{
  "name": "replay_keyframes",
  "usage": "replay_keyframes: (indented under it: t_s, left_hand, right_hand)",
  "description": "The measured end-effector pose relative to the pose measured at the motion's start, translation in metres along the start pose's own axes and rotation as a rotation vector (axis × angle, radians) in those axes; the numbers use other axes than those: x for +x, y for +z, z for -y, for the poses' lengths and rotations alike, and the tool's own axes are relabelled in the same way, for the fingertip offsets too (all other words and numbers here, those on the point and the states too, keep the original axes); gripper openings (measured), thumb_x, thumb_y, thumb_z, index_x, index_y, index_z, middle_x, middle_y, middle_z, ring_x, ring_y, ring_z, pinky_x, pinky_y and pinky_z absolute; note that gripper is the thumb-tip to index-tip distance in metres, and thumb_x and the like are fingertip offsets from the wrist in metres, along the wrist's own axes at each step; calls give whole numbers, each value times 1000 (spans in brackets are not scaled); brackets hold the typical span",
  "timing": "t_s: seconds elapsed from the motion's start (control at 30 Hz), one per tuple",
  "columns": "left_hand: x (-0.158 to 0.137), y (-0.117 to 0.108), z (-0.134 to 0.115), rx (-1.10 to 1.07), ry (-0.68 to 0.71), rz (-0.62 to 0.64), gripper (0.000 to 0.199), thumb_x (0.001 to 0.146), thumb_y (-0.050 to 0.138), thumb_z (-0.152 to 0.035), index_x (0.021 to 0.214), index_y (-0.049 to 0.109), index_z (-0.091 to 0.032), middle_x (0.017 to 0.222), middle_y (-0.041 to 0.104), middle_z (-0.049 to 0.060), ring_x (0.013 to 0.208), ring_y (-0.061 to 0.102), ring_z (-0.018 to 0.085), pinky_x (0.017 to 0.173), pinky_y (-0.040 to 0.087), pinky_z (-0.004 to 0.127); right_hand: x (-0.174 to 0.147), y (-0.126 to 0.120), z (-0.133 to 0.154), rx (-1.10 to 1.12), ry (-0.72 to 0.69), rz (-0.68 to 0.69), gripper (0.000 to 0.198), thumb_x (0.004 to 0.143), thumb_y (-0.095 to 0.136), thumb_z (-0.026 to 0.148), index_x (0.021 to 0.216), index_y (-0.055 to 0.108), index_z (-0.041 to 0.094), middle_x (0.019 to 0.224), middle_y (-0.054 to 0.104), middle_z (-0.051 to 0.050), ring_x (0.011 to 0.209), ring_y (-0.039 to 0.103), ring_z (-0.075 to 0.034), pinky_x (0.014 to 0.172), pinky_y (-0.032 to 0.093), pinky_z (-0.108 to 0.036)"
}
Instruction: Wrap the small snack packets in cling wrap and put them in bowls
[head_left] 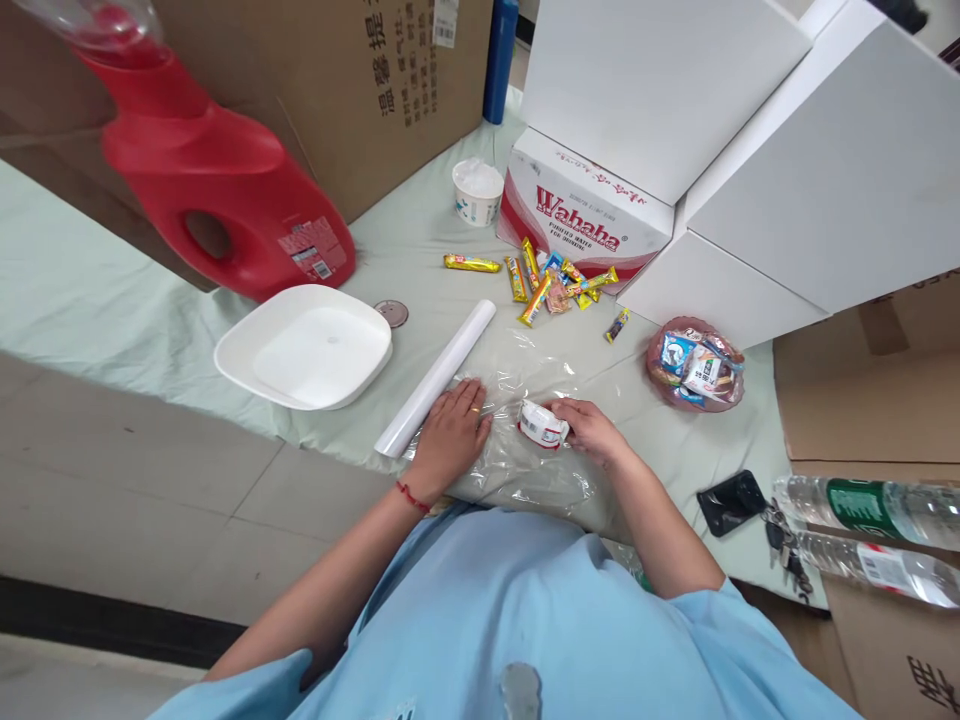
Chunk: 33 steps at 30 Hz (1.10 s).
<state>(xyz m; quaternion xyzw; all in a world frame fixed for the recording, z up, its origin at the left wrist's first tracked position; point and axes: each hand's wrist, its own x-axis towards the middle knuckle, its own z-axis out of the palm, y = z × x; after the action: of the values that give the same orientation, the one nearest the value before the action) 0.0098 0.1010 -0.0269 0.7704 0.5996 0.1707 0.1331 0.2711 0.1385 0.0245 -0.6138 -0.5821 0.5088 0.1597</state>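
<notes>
My left hand [454,432] lies flat, fingers stretched out, on a sheet of clear plastic film [517,465] spread over the cloth. Just left of it is a long white roll [436,378], set at a slant. My right hand [589,428] pinches a small white packet with red edges and a barcode [543,425] by its right end, over the film. Beyond the hands, several yellow-wrapped snack bars [536,298] are scattered, with one apart at the left. A pink glass bowl [694,404] of wrapped snacks stands to the right.
A white square dish [300,350] sits at the left before a big red jug [225,190]. White boxes [667,90], a Wahaha carton [585,205] and a paper cup [478,200] stand at the back. A black phone [731,502], keys [785,545] and water bottles [870,510] lie at the right.
</notes>
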Motion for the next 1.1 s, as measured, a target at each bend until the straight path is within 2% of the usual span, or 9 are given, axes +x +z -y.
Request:
replay_keyframes:
  t_s: [0.1, 0.17, 0.3, 0.4, 0.5, 0.67, 0.8, 0.93, 1.1]
  left_hand:
    - [0, 1, 0, 0, 1, -4, 54, 108, 39, -35, 153, 56, -10, 163, 54, 17, 155, 47, 32, 129, 36, 52]
    - [0, 1, 0, -1, 8, -4, 54, 108, 39, -35, 153, 56, -10, 163, 54, 17, 155, 47, 32, 129, 36, 52]
    - [0, 2, 1, 8, 10, -14, 54, 108, 39, -35, 153, 56, -10, 163, 54, 18, 154, 48, 32, 129, 37, 52]
    - [0, 2, 1, 15, 14, -15, 54, 108, 40, -35, 153, 56, -9, 163, 54, 17, 155, 47, 32, 129, 37, 51]
    - [0, 2, 1, 16, 13, -9, 54, 108, 40, -35, 153, 56, -9, 163, 54, 17, 154, 48, 32, 129, 37, 51]
    - [-1, 2, 0, -5, -5, -9, 53, 108, 40, -35, 154, 56, -14, 164, 53, 16, 156, 47, 31, 130, 36, 51]
    - [1, -1, 0, -43, -25, 29, 55, 107, 42, -35, 155, 54, -10, 166, 51, 17, 156, 45, 32, 131, 35, 51]
    - [8, -10, 2, -152, -42, 74, 61, 107, 43, -41, 156, 51, -5, 168, 47, 21, 158, 43, 33, 131, 36, 50]
    - [20, -38, 4, -280, -76, 105, 65, 103, 47, -49, 154, 51, -8, 167, 47, 21, 157, 44, 32, 130, 38, 50]
  right_hand:
    - [-3, -6, 4, -275, -85, -316, 54, 101, 47, 59, 115, 77, 17, 98, 78, -12, 91, 72, -27, 83, 56, -39]
    - [-11, -9, 8, -428, -197, -422, 50, 104, 47, 55, 124, 74, 18, 118, 77, -15, 109, 72, -30, 96, 56, -41]
    - [-25, -3, 13, -597, -361, -234, 45, 105, 56, 49, 141, 68, 26, 148, 65, -11, 124, 70, -28, 99, 59, -38]
    - [-24, 9, 11, -763, -286, -127, 56, 100, 67, 37, 154, 58, 30, 167, 48, -9, 134, 65, -32, 99, 61, -41]
    - [-18, 13, 7, -811, -200, -151, 54, 100, 64, 28, 155, 58, 30, 163, 54, -9, 133, 66, -31, 99, 61, -41]
    - [-15, 7, 11, -726, -286, -238, 50, 102, 60, 24, 152, 60, 28, 153, 62, -9, 133, 66, -26, 106, 59, -38]
    - [-14, 13, 16, -753, -250, -162, 52, 101, 62, 24, 153, 59, 27, 156, 60, -9, 134, 66, -27, 106, 58, -39]
    - [-14, 17, 18, -783, -194, -109, 52, 103, 63, 37, 154, 59, 27, 162, 54, -10, 130, 68, -29, 101, 60, -39]
    - [-9, 9, 38, -805, -196, -238, 45, 110, 47, 46, 141, 69, 22, 158, 58, -11, 123, 69, -27, 98, 58, -38]
